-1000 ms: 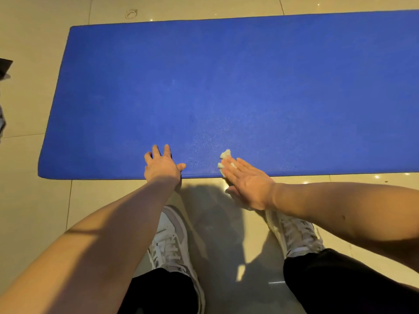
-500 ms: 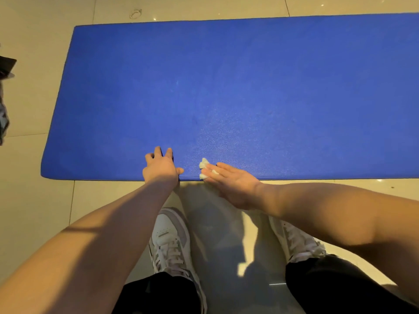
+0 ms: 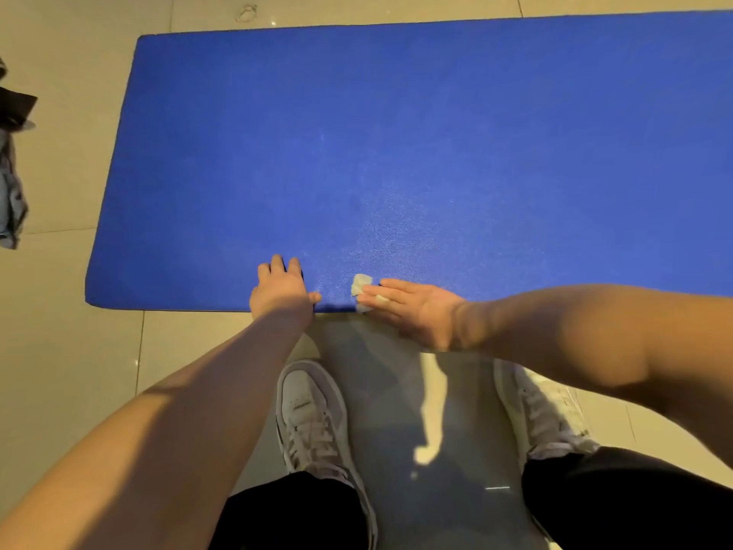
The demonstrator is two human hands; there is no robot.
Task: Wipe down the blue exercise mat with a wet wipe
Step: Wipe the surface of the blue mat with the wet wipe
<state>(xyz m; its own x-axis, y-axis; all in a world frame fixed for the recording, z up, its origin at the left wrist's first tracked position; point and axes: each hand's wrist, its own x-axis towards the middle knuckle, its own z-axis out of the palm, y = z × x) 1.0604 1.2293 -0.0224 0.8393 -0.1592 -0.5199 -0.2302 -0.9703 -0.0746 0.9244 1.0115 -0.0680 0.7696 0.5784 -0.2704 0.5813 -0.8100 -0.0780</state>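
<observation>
Head view: the blue exercise mat point(image 3: 396, 152) is seen laid flat on the tiled floor point(image 3: 59, 351), its near long edge just ahead of 2 white shoes point(image 3: 309, 414).
Wet wipe point(image 3: 360, 283): a small crumpled wad is pressed onto the mat at that near edge, between the 2 hands; most of it is hidden, so its fold cannot be judged.
Right hand point(image 3: 416, 307): the fingers are laid straight and flat over the wipe and nothing is clasped; the heel of the palm is carried off the edge, over the floor.
Left hand point(image 3: 281, 291): it is planted just beside, fingers spread on the mat, nothing held.
Step in hand: the near edge strip is judged to be under wiping, with the mat steadied by the left hand.
Done well: pressure should be spread evenly through flat fingers, strokes overlapped, and the wad stopped from rolling off the edge.
Beyond: a dark bundle point(image 3: 12, 172) is seen on the floor, well apart at left.
</observation>
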